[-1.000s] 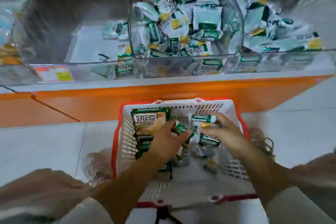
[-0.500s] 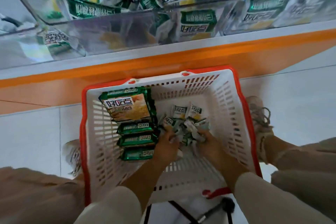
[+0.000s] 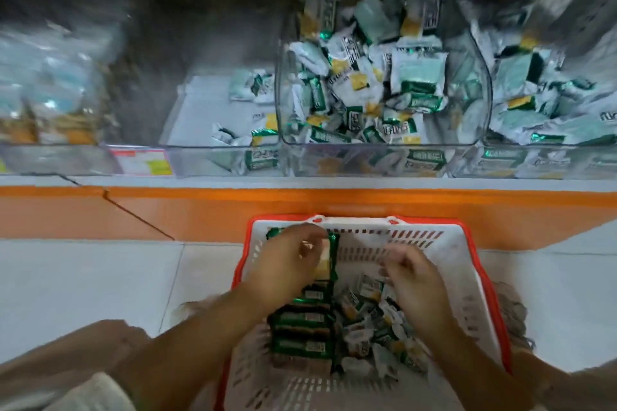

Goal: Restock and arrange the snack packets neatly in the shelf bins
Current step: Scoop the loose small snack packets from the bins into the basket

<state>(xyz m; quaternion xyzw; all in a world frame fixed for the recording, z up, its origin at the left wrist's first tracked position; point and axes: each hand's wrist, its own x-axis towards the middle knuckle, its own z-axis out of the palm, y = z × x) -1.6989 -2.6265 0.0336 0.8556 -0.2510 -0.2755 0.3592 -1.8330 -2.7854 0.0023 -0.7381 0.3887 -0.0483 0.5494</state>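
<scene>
Two hands work over the basket on the floor, at the foot of the shelf. Status? [Trainee]

The left hand is over the large green pack at the basket's far left corner, fingers curled. Blur prevents telling whether it grips the pack. The right hand is above the loose small packets heaped along the basket's right side, fingers curled. Whether it holds anything cannot be told. [Instructor]

Where does the stock go? [Trainee]

Judging by fill level, the left bin. It holds only a few packets near its right wall. The middle bin is heaped, and the right bin looks well filled too. [Instructor]

How is the pick done properly? [Trainee]

Gather a modest handful of small packets, closing the fingers fully round them so none drops on the lift over the shelf's front edge. Leave the stacked green packs along the basket's left side undisturbed unless they are the item wanted. Set the packets down on the bare bottom of the bin, from the back wall forward, printed face up. Do not toss them. The wrappers look slick, so a loose heap probably slides. [Instructor]
</scene>
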